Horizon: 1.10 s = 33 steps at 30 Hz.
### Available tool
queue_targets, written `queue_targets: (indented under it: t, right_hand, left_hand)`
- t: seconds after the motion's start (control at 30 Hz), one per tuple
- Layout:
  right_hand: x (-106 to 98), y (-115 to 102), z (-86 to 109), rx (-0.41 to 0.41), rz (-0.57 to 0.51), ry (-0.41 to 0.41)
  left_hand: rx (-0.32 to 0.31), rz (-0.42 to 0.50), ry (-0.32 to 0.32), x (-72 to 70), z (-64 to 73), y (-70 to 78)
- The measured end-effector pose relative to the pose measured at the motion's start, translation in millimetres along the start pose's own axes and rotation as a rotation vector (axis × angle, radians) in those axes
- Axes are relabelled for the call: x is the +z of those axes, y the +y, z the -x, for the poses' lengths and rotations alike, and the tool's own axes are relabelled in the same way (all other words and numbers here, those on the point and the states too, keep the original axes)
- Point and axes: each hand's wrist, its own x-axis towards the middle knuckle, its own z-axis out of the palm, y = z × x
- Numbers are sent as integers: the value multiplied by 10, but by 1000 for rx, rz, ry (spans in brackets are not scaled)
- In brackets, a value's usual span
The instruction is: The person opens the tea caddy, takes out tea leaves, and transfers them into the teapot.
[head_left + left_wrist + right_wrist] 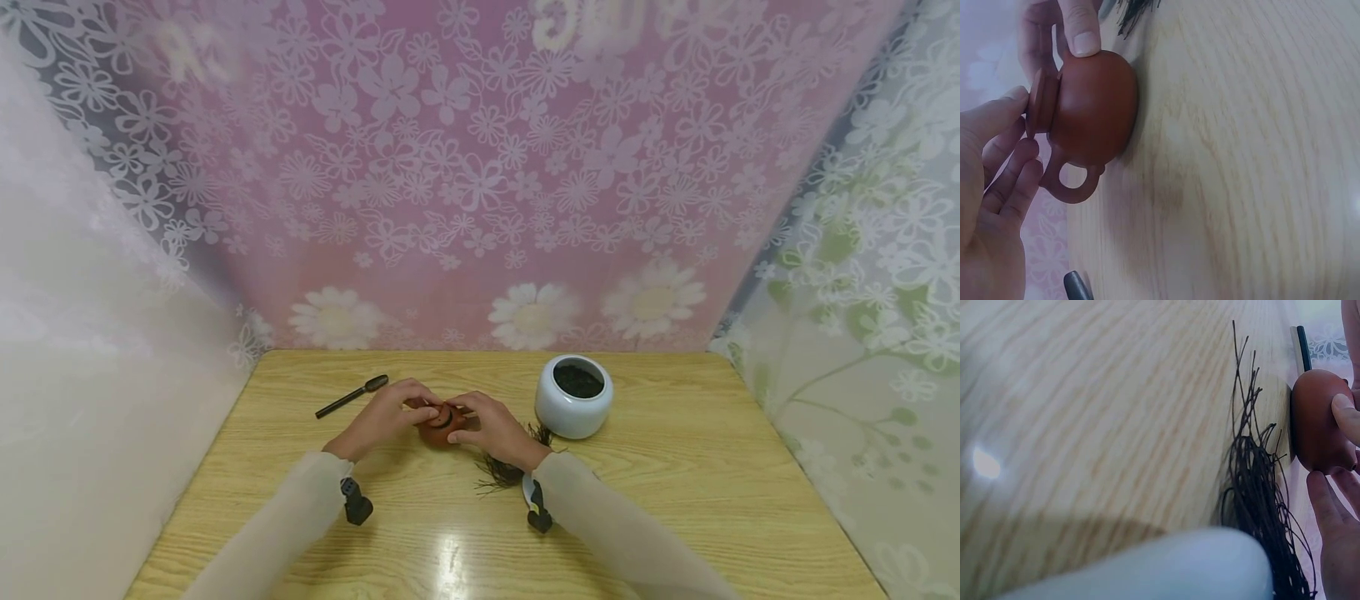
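Observation:
A small reddish-brown clay teapot (441,432) sits on the table between both hands. My left hand (388,415) pinches the rim of its lid (1042,103) between thumb and fingers. The lid stands at the pot's mouth, and in the head view a dark crescent of opening shows beside it. My right hand (497,427) holds the pot's body, with its thumb (1085,40) on the side. The pot's loop handle (1075,195) points toward the left hand's side. Dark dry strands (1260,494), like tea leaves, lie beneath the right wrist.
A white round jar (573,412) with dark contents stands right of the right hand. Left of the left hand lies a dark stick-shaped tool (352,397) with a thicker end. Under the right wrist a smooth white object (1147,569) shows partly. Patterned walls enclose the wooden table (675,483).

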Motion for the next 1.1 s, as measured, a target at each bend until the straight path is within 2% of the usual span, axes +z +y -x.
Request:
queue_targets:
  t: [0.3, 1.1]
  right_hand:
    - [5, 0, -3, 10, 12, 3]
    - [10, -10, -2, -5, 15, 7]
  left_hand:
    - [-21, 12, -1, 61, -39, -42]
    - [-19, 5, 22, 167, -39, -112]
